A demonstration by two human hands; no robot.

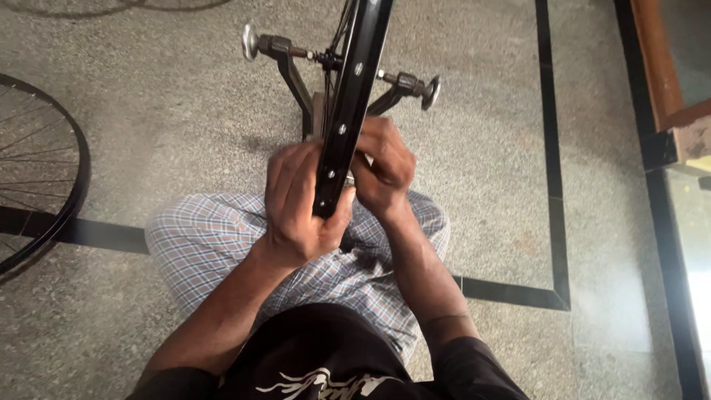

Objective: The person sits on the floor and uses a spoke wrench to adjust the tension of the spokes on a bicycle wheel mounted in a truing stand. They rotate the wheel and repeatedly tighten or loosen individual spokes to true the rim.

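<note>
two hands are seen at frame centre, both on a black bicycle rim (354, 89) that is viewed edge-on and runs from the top centre down to the middle of the frame. the rim is carried in a black truing stand (296, 74), whose arms spread left and right in the upper centre, each ending in a round silver knob. spoke holes are visible as small bright dots along the rim's inner face.

the left hand (296, 204) is wrapped around the rim's lower end, fingers curled over the left side and the thumb pressed against the near edge, so a closed grip on the rim is shown. the right hand (385, 167) is held against the rim's right side, fingers bunched tight; something small and metallic is possibly pinched there, but it is too hidden to be told apart from the rim.

both forearms are extended up from the bottom of the frame, over checked shorts (222, 237) and a black shirt (326, 355) with a white print at bottom centre.

a second spoked wheel (70, 192) is laid on the floor at the left edge, well apart from the hands. the floor (185, 111) is grey speckled stone, crossed by black inlay strips (552, 148) at the right and lower left. a brown wooden edge (659, 67) is seen in the upper right corner.
</note>
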